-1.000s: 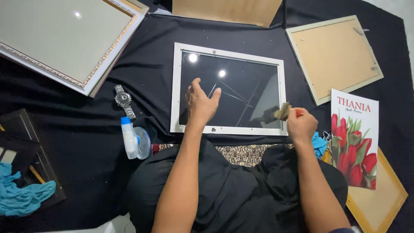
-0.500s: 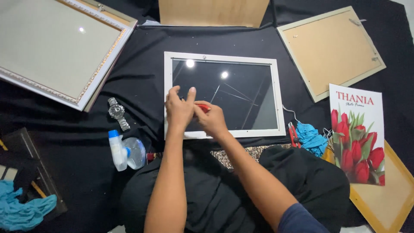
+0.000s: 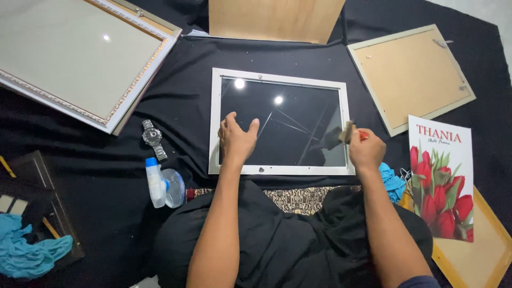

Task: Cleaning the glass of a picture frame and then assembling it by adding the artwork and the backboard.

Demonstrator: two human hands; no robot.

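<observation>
The frame (image 3: 280, 121), white-edged with dark glossy glass, lies flat on the black cloth (image 3: 181, 69) before the person. The left hand (image 3: 237, 140) rests open, fingers spread, on the glass near its left edge. The right hand (image 3: 366, 150) is closed round a small brush (image 3: 348, 132) at the frame's right edge. The glass looks clean, reflecting 2 lamps; no backing sits in the frame, and a brown board (image 3: 410, 77) lies apart at the right

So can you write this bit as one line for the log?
left hand: flat on white-framed dark glass panel | right hand: holds small red-handled brush at panel's right edge | silver wristwatch: left of frame
</observation>
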